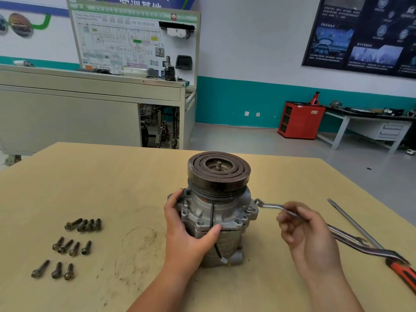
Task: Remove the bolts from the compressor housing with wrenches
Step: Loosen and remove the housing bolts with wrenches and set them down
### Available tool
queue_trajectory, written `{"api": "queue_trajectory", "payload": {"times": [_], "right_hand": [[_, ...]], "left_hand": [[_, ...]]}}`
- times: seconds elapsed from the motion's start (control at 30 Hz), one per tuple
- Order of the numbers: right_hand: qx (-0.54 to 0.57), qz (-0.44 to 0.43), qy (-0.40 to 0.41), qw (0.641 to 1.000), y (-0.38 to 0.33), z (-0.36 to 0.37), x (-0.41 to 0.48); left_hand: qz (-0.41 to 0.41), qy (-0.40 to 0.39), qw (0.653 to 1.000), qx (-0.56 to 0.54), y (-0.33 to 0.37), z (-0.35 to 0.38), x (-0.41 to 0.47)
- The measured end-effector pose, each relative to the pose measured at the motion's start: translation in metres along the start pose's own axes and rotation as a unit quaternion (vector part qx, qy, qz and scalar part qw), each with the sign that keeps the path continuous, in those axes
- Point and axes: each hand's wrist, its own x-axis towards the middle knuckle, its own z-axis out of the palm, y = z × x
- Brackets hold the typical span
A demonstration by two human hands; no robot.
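Steadying heavy, rigid compressor housing (227, 210): left hand (189, 233) grip wraps body; right hand (308, 233) pinches wrench (270, 206) near 3 o'clock bolt (248, 208).

Loose bolts (74, 245) left of compressor (217, 212), wrench (273, 206) right.

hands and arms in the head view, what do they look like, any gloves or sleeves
The left hand and right hand are both bare: no gloves, rings or watch show. The left forearm and right forearm are bare too, with no sleeve in view down to the frame's bottom edge. No markings are visible.
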Motion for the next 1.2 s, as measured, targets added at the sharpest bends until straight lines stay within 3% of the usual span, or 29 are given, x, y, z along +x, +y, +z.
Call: {"api": "queue_trajectory", "payload": {"times": [0.1, 0.33, 0.4, 0.47, 0.53, 0.63, 0.73, 0.9, 1.0, 1.2], "right_hand": [[-0.113, -0.062, 0.012, 0.992, 0.003, 0.012, -0.023], [-0.275, -0.102, -0.007, 0.956, 0.000, 0.039, -0.034], [-0.234, -0.052, 0.008, 0.971, -0.008, 0.037, -0.020], [-0.153, 0.062, 0.006, 0.986, -0.018, 0.028, 0.003], [-0.121, 0.161, -0.015, 0.979, -0.026, 0.024, 0.027], [-0.149, 0.197, -0.092, 0.965, -0.029, 0.026, 0.053], [-0.132, 0.174, -0.117, 0.969, -0.028, 0.023, 0.053], [0.064, 0.077, -0.019, 0.995, -0.012, 0.009, 0.011], [-0.039, 0.020, 0.028, 0.999, -0.001, 0.012, -0.020], [-0.257, -0.058, -0.023, 0.964, 0.000, 0.031, -0.037]], "left_hand": [[-0.001, -0.001, 1.000, -0.002, 0.000, 0.001, 0.000], [0.001, 0.000, 1.000, -0.001, 0.000, 0.000, 0.000], [0.000, 0.002, 1.000, 0.003, -0.001, 0.000, 0.000], [-0.002, 0.003, 1.000, 0.001, 0.000, 0.000, 0.000], [-0.001, 0.004, 1.000, 0.001, 0.000, 0.001, 0.000], [-0.003, 0.004, 1.000, -0.001, -0.001, 0.001, 0.000], [-0.003, 0.002, 1.000, -0.004, 0.000, 0.001, -0.001], [-0.006, 0.002, 1.000, -0.001, 0.002, 0.001, -0.001], [-0.008, 0.001, 1.000, 0.000, 0.003, 0.000, -0.001], [-0.007, -0.002, 1.000, 0.003, 0.003, -0.001, -0.001]]}}
